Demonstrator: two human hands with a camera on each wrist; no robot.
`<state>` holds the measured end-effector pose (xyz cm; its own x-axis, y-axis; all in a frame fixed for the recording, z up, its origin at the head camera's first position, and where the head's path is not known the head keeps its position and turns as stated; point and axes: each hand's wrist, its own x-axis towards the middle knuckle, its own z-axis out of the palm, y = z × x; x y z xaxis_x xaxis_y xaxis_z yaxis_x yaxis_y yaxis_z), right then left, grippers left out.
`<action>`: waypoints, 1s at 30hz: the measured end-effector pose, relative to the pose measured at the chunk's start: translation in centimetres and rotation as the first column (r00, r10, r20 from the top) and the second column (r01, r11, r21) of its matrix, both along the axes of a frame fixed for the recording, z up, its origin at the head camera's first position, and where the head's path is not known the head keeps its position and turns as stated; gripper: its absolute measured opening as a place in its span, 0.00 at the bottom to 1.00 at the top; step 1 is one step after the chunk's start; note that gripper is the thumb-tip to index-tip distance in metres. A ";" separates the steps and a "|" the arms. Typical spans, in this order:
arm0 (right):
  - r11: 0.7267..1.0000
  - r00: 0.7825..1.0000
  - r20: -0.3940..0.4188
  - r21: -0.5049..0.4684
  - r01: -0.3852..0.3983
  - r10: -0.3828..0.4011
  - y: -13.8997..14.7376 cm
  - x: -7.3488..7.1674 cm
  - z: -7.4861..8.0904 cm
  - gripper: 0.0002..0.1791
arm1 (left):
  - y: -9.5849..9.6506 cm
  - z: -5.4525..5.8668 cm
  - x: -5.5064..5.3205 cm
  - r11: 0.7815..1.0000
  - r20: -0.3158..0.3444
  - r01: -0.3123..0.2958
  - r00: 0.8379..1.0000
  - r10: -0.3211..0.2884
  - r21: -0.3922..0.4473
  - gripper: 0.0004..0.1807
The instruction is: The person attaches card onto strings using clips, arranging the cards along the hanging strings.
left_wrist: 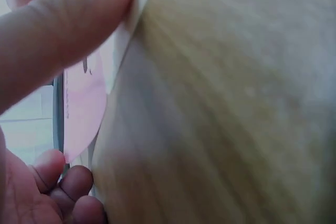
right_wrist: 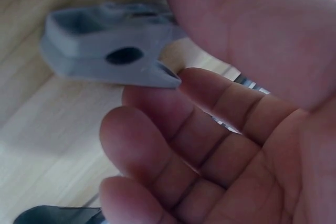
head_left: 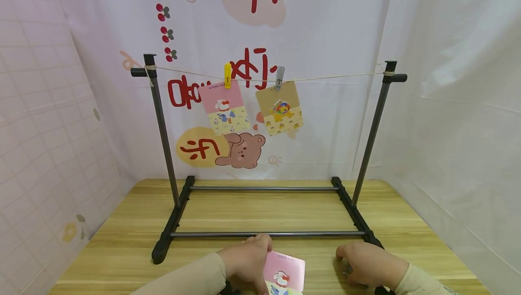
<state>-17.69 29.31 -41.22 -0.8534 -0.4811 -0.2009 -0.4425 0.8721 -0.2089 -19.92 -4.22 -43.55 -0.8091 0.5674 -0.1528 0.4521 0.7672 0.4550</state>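
My left hand (head_left: 248, 261) pinches a pink card (head_left: 291, 265) with a rabbit print, low in the head view, just in front of the rack's near bar. In the left wrist view the thumb (left_wrist: 63, 35) lies over the card's edge. To the right, my right hand (head_left: 368, 263) is low over the table. The right wrist view shows it holding a grey clothespin (right_wrist: 84, 51) by one end, between thumb and index finger. The other fingers curl loosely below. In the head view the hand mostly hides this clothespin.
A black rack (head_left: 163, 141) stands on the wooden table (head_left: 260, 211), a string (head_left: 333, 78) tied between its posts. From it hang a pink-and-yellow card (head_left: 215, 98) under a yellow clothespin (head_left: 228, 76) and a brown lion card (head_left: 270, 98) under a grey clothespin (head_left: 279, 78).
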 end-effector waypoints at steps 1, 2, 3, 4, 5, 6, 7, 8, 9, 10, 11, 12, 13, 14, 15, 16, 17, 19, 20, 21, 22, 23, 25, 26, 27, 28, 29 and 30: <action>1.000 1.000 0.000 0.001 0.000 0.000 0.0 0.0 0.0 0.19 | 0.0 0.0 0.0 1.000 -0.001 0.002 1.000 -0.002 0.005 0.49; 1.000 1.000 -0.001 0.002 0.000 0.000 0.0 0.0 0.0 0.19 | -0.1 -0.1 0.0 1.000 -0.002 0.003 1.000 -0.003 0.010 0.49; 1.000 1.000 -0.001 0.002 0.000 0.000 0.0 0.0 0.0 0.19 | -0.1 -0.1 0.0 1.000 0.001 0.004 1.000 -0.004 0.019 0.49; 1.000 1.000 -0.003 0.003 -0.001 0.001 0.0 0.0 0.0 0.19 | -0.2 -0.1 0.1 0.999 0.007 0.006 1.000 -0.006 0.031 0.50; 1.000 1.000 -0.004 0.003 -0.001 0.001 0.0 0.0 0.0 0.19 | -0.2 -0.2 0.1 0.999 0.013 0.010 1.000 -0.011 0.043 0.50; 1.000 1.000 -0.004 0.004 0.000 0.000 0.0 0.0 -0.1 0.19 | -0.3 -0.2 0.2 0.998 0.021 0.018 1.000 -0.019 0.058 0.50; 1.000 1.000 -0.006 0.005 0.000 0.000 0.0 0.0 -0.1 0.19 | -0.4 -0.3 0.2 0.997 0.028 0.029 0.999 -0.031 0.073 0.50; 1.000 1.000 -0.007 0.006 0.001 -0.001 0.0 0.0 -0.1 0.20 | -0.5 -0.3 0.3 0.994 0.055 0.040 0.997 -0.045 0.101 0.49; 1.000 1.000 -0.009 0.008 0.002 -0.002 0.0 0.0 -0.1 0.20 | -0.6 -0.3 0.3 0.989 0.081 0.053 0.995 -0.064 0.135 0.49; 1.000 1.000 -0.012 0.010 0.003 -0.003 0.0 0.0 -0.2 0.20 | -0.7 -0.3 0.4 0.985 0.100 0.066 0.991 -0.083 0.161 0.49; 1.000 1.000 -0.010 0.011 0.006 -0.006 0.0 0.0 -0.2 0.20 | -0.9 -0.3 0.4 0.979 0.124 0.080 0.987 -0.104 0.189 0.48; 1.000 1.000 -0.009 0.011 0.011 -0.011 0.0 0.0 -0.2 0.20 | -1.0 -0.3 0.4 0.972 0.145 0.094 0.981 -0.127 0.214 0.47; 1.000 1.000 -0.008 0.011 0.014 -0.014 0.0 0.0 -0.2 0.20 | -1.2 -0.3 0.3 0.966 0.163 0.107 0.976 -0.148 0.237 0.46; 1.000 1.000 -0.005 0.010 0.019 -0.019 -0.1 0.0 -0.2 0.20 | -1.3 -0.3 0.3 0.959 0.181 0.114 0.970 -0.164 0.261 0.45; 1.000 1.000 -0.003 0.009 0.022 -0.022 -0.1 0.0 -0.1 0.20 | -1.5 -0.3 0.2 0.953 0.180 0.126 0.967 -0.180 0.275 0.43; 1.000 1.000 0.001 0.007 0.025 -0.025 -0.1 0.0 -0.1 0.20 | -1.6 -0.4 0.1 0.945 0.191 0.134 0.962 -0.197 0.299 0.41; 1.000 1.000 0.005 0.005 0.027 -0.027 -0.1 0.0 -0.1 0.19 | -1.8 -0.5 0.0 0.933 0.216 0.134 0.953 -0.214 0.334 0.38; 1.000 1.000 0.005 0.003 0.026 -0.026 -0.1 0.0 -0.2 0.19 | -1.9 -0.8 -0.1 0.903 0.248 0.132 0.936 -0.249 0.409 0.34; 1.000 1.000 0.005 0.003 0.023 -0.023 -0.1 0.0 -0.2 0.19 | -2.0 -0.9 -0.3 0.883 0.267 0.123 0.926 -0.266 0.453 0.31; 1.000 1.000 0.005 0.004 0.022 -0.022 -0.1 0.0 -0.2 0.19 | -2.1 -1.0 -0.4 0.861 0.293 0.107 0.914 -0.282 0.496 0.29; 1.000 1.000 0.004 0.006 0.021 -0.021 -0.1 0.0 -0.2 0.19 | -2.2 -1.1 -0.5 0.838 0.318 0.089 0.899 -0.300 0.538 0.27; 1.000 1.000 0.004 0.008 0.020 -0.020 -0.2 0.0 -0.2 0.19 | -2.2 -1.1 -0.6 0.820 0.333 0.076 0.889 -0.313 0.568 0.26; 1.000 1.000 0.005 0.011 0.021 -0.021 -0.1 0.0 -0.3 0.19 | -2.3 -1.1 -0.8 0.788 0.337 0.063 0.881 -0.332 0.612 0.24; 1.000 1.000 0.006 0.011 0.022 -0.022 -0.1 0.0 -0.3 0.19 | -2.3 -1.1 -0.9 0.775 0.338 0.056 0.879 -0.337 0.629 0.23; 1.000 1.000 0.010 0.011 0.027 -0.027 -0.1 0.0 -0.3 0.19 | -2.3 -1.0 -1.0 0.765 0.338 0.048 0.878 -0.339 0.642 0.22; 1.000 0.999 0.013 0.010 0.029 -0.030 -0.1 0.0 -0.3 0.19 | -2.3 -0.9 -1.1 0.754 0.332 0.046 0.879 -0.342 0.656 0.21; 0.999 0.999 0.015 0.008 0.032 -0.032 -0.1 0.0 -0.3 0.19 | -2.3 -0.9 -1.1 0.745 0.326 0.038 0.883 -0.337 0.666 0.20; 0.999 0.999 0.017 0.005 0.033 -0.033 0.0 0.0 -0.4 0.19 | -2.2 -0.8 -1.2 0.732 0.317 0.032 0.888 -0.333 0.680 0.20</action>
<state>-17.73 29.29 -41.58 -0.8651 -0.4519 -0.2178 -0.4101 0.8872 -0.2115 -21.11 -6.43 -44.32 -0.6305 0.7757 0.0287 0.2173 0.1409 0.9659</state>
